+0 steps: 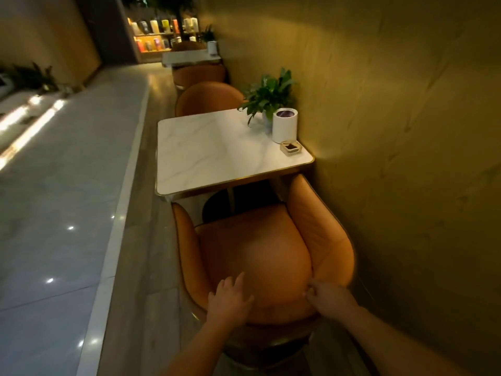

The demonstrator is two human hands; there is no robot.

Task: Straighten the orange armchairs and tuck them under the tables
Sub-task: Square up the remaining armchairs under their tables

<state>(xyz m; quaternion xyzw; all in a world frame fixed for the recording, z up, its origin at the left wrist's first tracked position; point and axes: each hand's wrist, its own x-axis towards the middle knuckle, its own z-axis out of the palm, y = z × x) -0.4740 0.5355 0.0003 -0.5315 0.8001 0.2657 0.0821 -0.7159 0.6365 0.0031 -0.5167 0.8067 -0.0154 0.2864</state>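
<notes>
An orange armchair stands right below me, facing a white marble table set against the wall. Its seat front sits just short of the table's near edge, and its right arm is close to the wall. My left hand lies on the top of the backrest with fingers spread. My right hand grips the backrest top, fingers curled over the rim. A second orange armchair stands at the table's far side, its back toward me. A third orange armchair is at another table further along.
A potted plant, a white cylinder and a small square dish stand on the table beside the wall. A wooden floor strip runs left of the chairs, bordered by a raised pale ledge. Lit shelves stand at the far end.
</notes>
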